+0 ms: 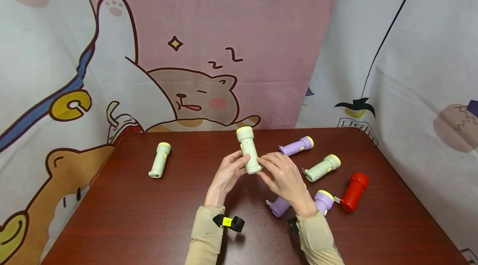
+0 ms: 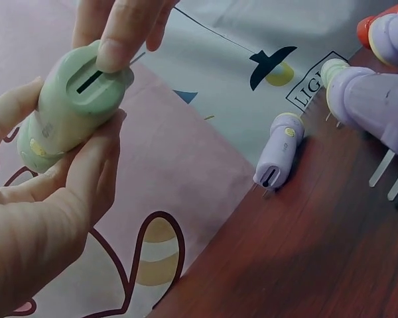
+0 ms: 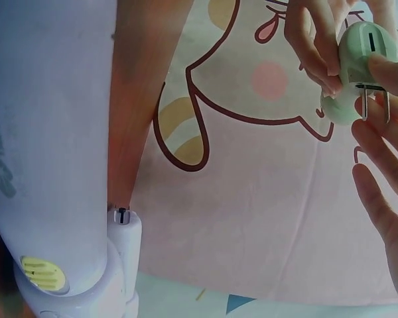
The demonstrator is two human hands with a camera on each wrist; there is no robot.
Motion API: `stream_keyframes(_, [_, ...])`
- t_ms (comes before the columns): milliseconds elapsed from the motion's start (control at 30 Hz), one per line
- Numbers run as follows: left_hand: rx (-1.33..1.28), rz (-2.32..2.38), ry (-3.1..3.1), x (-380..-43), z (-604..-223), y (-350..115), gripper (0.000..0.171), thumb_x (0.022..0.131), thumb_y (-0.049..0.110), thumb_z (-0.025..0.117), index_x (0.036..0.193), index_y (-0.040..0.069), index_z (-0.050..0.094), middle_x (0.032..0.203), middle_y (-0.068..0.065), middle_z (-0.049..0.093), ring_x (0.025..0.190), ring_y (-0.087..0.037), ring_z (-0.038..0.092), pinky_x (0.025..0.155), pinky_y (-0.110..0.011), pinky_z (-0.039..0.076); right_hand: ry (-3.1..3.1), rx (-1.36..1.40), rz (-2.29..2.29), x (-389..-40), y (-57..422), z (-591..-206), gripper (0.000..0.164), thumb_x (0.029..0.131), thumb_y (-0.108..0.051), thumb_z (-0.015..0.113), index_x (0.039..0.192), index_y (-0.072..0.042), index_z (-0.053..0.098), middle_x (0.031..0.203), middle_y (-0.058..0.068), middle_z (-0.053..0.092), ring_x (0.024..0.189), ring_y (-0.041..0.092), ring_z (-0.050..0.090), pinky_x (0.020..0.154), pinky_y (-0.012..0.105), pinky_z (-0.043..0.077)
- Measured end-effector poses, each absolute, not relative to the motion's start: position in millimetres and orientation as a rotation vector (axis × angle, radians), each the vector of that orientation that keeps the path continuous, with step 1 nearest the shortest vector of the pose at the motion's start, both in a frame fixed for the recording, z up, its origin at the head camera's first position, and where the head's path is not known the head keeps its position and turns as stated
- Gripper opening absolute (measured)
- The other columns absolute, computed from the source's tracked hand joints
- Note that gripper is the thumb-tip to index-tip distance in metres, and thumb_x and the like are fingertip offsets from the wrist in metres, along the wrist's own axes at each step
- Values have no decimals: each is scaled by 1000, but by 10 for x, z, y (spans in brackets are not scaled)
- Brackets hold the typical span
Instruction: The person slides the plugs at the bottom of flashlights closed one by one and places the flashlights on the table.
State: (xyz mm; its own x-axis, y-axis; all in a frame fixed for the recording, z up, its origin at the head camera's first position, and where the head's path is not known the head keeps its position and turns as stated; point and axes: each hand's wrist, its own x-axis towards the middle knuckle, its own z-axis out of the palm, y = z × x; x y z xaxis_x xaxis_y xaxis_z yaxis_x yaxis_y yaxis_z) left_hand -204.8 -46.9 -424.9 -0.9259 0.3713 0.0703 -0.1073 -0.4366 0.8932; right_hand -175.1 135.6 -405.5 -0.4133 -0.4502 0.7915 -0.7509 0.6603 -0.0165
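Observation:
Above the table's middle, my left hand (image 1: 226, 173) grips a pale green flashlight (image 1: 248, 150) around its body, with the yellow-rimmed head upward and the tail end toward me. At that tail end, my right hand (image 1: 284, 173) pinches with thumb and fingertips. Two metal plug prongs (image 3: 365, 103) stand out from the tail, beside the right fingers, in the right wrist view. A dark slot (image 2: 89, 81) shows in the tail in the left wrist view. My right hand and forearm partly cover purple flashlights (image 1: 279, 207) on the table.
Alone on the left lies another green flashlight (image 1: 160, 160). To the right are a far purple flashlight (image 1: 296, 147), a green one (image 1: 322, 168), a red one (image 1: 354, 192) and a near purple one (image 1: 324, 200). Some have prongs sticking out. A printed cloth (image 1: 276, 49) hangs behind the brown table (image 1: 123, 223).

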Motion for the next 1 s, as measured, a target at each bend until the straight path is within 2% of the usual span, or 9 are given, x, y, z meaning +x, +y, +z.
stream_keyframes(233, [359,2414,1486,-2039,-4250,-469,39,96,4,46,130,-15,40,94,3,66,83,-8,67,75,-22,54,-2062,935,474,-1766,1358,-4068,40,66,-13,84,102,-3,71,95,5,69,91,21,62,76,36,49])
stream_keyframes(567, [326,2416,1504,-2032,-4241,-474,39,96,3,46,130,-15,39,93,3,66,82,-8,67,75,-22,55,-2116,934,483,-1749,1344,-4053,38,70,-16,82,104,-4,70,97,5,70,94,20,62,79,35,48])
stream_keyframes(733, [338,2404,1516,-2041,-4249,-477,40,96,5,47,130,-15,40,94,3,65,83,-8,67,76,-22,54,-2082,937,483,-1769,1335,-4061,38,68,-15,83,102,-3,71,94,5,70,91,20,62,76,35,48])
stream_keyframes(1000, [323,2402,1518,-2028,-4217,-473,40,97,5,46,131,-15,40,94,3,65,82,-7,67,75,-22,54,-2103,925,465,-1758,1329,-4046,36,70,-18,82,102,-4,72,94,4,70,91,20,62,76,34,48])
